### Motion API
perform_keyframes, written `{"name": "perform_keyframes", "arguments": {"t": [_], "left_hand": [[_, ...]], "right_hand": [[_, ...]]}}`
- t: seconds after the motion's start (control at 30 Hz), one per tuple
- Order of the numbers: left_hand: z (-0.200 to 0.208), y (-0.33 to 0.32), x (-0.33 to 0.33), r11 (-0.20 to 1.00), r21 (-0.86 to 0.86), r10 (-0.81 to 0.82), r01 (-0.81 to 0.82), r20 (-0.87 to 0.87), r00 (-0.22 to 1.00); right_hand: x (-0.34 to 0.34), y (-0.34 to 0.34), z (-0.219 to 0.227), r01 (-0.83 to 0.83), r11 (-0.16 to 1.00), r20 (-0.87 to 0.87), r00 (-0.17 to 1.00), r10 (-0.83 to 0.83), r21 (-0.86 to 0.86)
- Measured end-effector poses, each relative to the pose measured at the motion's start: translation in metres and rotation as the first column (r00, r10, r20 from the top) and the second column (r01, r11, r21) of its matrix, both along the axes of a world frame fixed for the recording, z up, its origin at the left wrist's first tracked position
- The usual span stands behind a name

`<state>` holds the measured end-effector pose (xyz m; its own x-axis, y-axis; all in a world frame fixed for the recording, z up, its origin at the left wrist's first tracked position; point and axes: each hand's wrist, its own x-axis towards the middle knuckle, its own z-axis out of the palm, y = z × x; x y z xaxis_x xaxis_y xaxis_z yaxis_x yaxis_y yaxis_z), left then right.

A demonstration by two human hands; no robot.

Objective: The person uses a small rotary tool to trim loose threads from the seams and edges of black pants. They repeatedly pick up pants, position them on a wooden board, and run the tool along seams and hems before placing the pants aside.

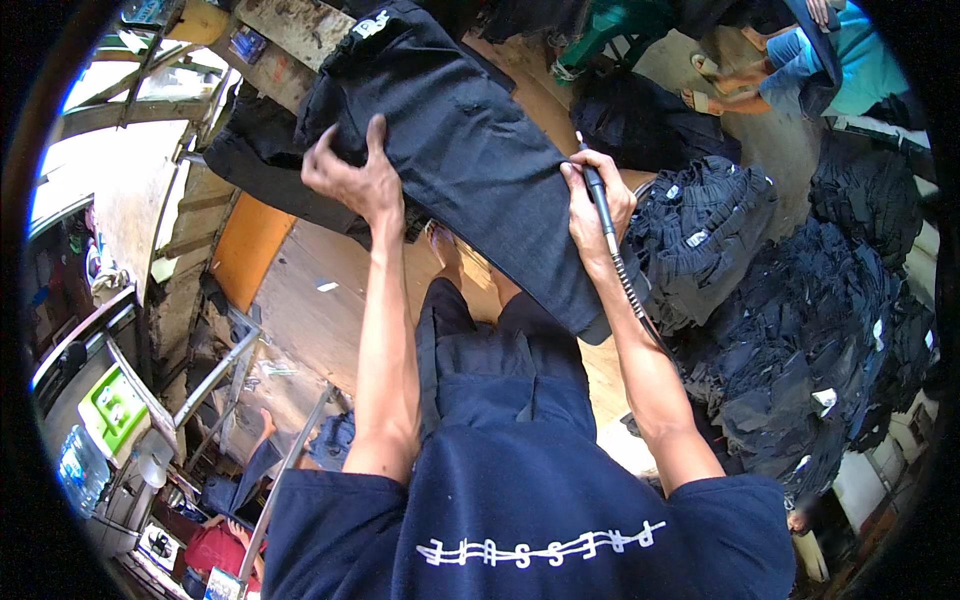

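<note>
A pair of dark trousers [440,130] lies stretched across in front of me, running from the far left down toward the right. My left hand [355,180] is over its left edge, fingers apart and thumb raised, with nothing in it. In my right hand [603,205] is a slim black pen-shaped tool [597,190], its thin tip pointing away from me. A cord with a ribbed sleeve runs from the tool back along my forearm. That hand is beside the right edge of the trousers; whether it touches the cloth I cannot tell.
Bundled dark garments [705,235] and a large heap of dark cloth [800,340] fill the right side. More dark cloth [270,165] hangs at the left. Another person's legs [745,95] show at the far right. A metal frame [215,375] stands at the lower left.
</note>
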<state>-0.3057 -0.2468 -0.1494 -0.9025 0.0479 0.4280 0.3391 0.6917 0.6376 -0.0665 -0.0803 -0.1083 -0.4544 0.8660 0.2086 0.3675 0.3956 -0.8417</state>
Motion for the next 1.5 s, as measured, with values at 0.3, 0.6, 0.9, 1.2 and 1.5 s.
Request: {"name": "perform_keyframes", "arguments": {"t": [0.3, 0.6, 0.9, 1.2, 1.5], "left_hand": [[0.029, 0.019, -0.053, 0.89, -0.383, -0.27, 0.247, -0.007, 0.963], [0.007, 0.071, -0.113, 0.926, -0.351, -0.195, 0.136, -0.138, 0.971], [-0.028, 0.059, -0.177, 0.899, -0.394, -0.278, 0.193, -0.169, 0.946], [0.07, -0.002, 0.155, 0.861, 0.509, -0.41, -0.01, 0.704, 0.581], [0.037, -0.039, 0.247, 0.836, 0.515, -0.543, 0.19, 0.824, 0.158]], "right_hand": [[-0.006, 0.002, -0.004, 0.042, 0.997, 0.098, 0.995, -0.036, -0.06], [-0.067, 0.011, 0.006, 0.072, 0.98, 0.213, 0.976, -0.032, -0.183], [-0.113, 0.029, -0.009, -0.021, 0.986, -0.107, 0.994, 0.003, -0.163], [0.071, -0.032, 0.003, -0.071, 0.983, -0.235, 0.971, 0.03, -0.167], [0.124, -0.054, -0.01, -0.142, 0.99, -0.189, 0.972, 0.142, 0.013]]}}
